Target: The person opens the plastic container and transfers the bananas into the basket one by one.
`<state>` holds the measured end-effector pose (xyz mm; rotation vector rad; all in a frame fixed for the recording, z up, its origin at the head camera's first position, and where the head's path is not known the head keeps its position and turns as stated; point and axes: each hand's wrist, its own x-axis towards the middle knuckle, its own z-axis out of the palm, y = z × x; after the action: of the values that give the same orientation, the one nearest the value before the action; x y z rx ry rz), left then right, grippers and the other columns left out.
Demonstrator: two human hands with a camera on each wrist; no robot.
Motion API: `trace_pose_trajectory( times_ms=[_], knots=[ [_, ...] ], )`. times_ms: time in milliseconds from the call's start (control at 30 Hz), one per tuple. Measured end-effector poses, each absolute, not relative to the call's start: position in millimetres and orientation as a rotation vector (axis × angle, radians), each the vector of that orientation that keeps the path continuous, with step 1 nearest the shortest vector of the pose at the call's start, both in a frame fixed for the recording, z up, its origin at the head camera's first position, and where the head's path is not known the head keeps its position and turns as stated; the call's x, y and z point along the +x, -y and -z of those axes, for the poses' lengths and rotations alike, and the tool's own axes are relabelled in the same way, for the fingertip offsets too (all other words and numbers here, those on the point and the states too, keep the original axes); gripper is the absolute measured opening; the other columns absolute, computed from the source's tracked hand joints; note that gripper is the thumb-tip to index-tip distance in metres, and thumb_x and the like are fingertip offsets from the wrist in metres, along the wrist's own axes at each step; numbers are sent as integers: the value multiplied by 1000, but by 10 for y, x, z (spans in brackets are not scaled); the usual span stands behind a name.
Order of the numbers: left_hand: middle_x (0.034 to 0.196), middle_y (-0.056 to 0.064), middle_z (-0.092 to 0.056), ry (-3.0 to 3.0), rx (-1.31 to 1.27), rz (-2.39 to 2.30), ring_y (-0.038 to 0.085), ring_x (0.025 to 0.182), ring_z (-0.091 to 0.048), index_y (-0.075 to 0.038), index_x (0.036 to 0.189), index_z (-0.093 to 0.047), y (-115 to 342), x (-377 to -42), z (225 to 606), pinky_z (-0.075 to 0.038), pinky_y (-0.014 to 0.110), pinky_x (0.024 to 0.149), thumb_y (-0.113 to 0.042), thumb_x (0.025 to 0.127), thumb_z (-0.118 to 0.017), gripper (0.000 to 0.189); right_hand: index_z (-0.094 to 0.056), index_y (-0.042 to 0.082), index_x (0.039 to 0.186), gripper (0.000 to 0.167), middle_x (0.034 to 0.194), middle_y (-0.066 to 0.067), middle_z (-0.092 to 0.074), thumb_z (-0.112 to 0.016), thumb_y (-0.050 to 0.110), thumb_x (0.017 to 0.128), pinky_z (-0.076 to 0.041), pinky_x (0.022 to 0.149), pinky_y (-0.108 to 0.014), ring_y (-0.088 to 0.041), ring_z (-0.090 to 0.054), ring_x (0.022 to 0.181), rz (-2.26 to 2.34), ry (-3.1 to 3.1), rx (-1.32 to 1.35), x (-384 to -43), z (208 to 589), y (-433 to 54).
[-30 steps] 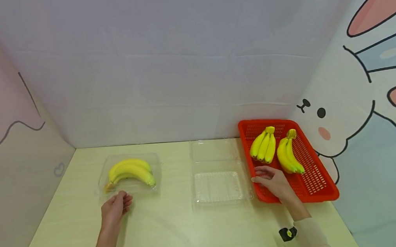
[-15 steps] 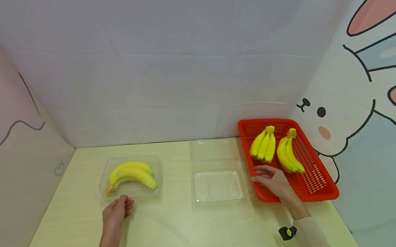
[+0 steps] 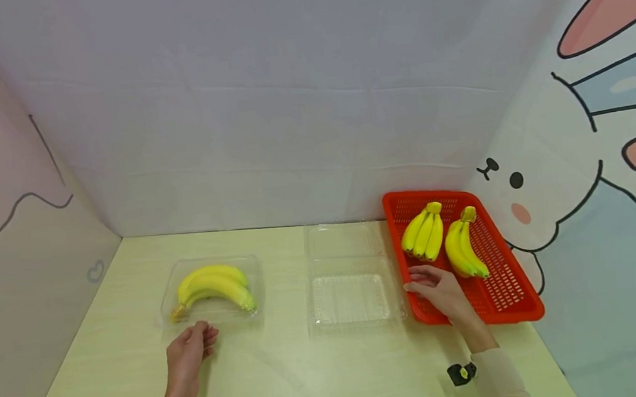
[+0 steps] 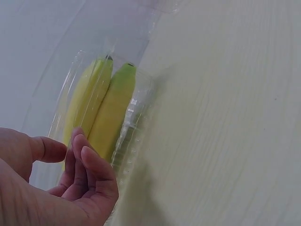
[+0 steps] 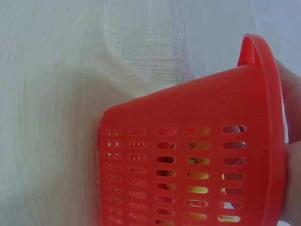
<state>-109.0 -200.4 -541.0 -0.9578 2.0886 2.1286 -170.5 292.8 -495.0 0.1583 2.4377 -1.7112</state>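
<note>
Sitting nearest, with 12 o'clock straight ahead of the person, are 2 black devices (image 3: pixel 461 374), 1 at each wrist beside a pale sleeve (image 3: pixel 501 381); the left device is cut by the lower border. The left hand (image 3: pixel 190 348) reaches toward 1 o'clock over the pale bench (image 3: pixel 311 375). Its grip is pinching the near rim of a clear box (image 3: pixel 251 268), thumb on 1 side and curled fingers on the other. Inside, showing through the plastic, 2 yellow bananas (image 3: pixel 214 283) with greenish tips lie just beyond that grip, between 12 and 1 o'clock from it, their brown stem end toward 8 o'clock.

The right hand (image 3: pixel 438 291) reaches toward 11 o'clock into a red basket (image 3: pixel 506 270). Its grip is loosely spread, thumb and curved fingers apart, by the basket's 9 o'clock rim; whether the thumb touches that rim I cannot tell. At 9 o'clock from this hand, an open clear tray (image 3: pixel 351 299) lies on the bench, its lid (image 3: pixel 341 242) folded back toward 12 o'clock.

Farther in, the basket carries a 3-banana bunch (image 3: pixel 423 234) at 12 o'clock from the right grip and a curved bunch (image 3: pixel 461 252) at 1 o'clock.

Behind stands a whitish cloth wall (image 3: pixel 265 115), with a rabbit print (image 3: pixel 551 203) at 2 o'clock.
</note>
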Motion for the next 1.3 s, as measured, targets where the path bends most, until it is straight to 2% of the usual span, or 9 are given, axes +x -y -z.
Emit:
trace_pose_trajectory(
  times_ms=[367, 667, 900, 1300],
  knots=[
    [74, -10, -71, -2053, -1001, -2157, 4, 72, -66, -1, 97, -70, 1925, -995, 5413, -55, 21, 65, -19, 102, -55, 24, -56, -9, 136, 47, 125, -26, -64, -72, 13, 97, -56, 78, -21, -14, -66, 94, 1648, -2457, 157, -1734, 4963, -2949],
    [75, -9, -72, -2054, -1009, -2150, 4, 71, -67, 1, 98, -69, 1893, -943, 5438, -55, 21, 65, -18, 101, -55, 24, -58, -3, 138, 51, 128, -22, -64, -75, 19, 96, -56, 79, -20, -14, -65, 96, 1676, -2446, 198, -1742, 4984, -2943],
    [75, -9, -72, -2054, -1015, -2153, 4, 69, -66, 3, 98, -70, 1870, -899, 5461, -54, 21, 63, -17, 101, -55, 25, -59, -3, 137, 51, 126, -22, -64, -76, 19, 95, -57, 79, -21, -14, -66, 95, 1684, -2447, 188, -1725, 4959, -2919],
    [79, -7, -72, -2045, -999, -2116, 7, 73, -65, 5, 102, -68, 1818, -788, 5459, -55, 22, 66, -18, 102, -53, 27, -59, -3, 138, 51, 127, -21, -65, -76, 20, 95, -56, 79, -21, -17, -65, 97, 1665, -2468, 184, -1713, 4996, -2917]
  ],
)
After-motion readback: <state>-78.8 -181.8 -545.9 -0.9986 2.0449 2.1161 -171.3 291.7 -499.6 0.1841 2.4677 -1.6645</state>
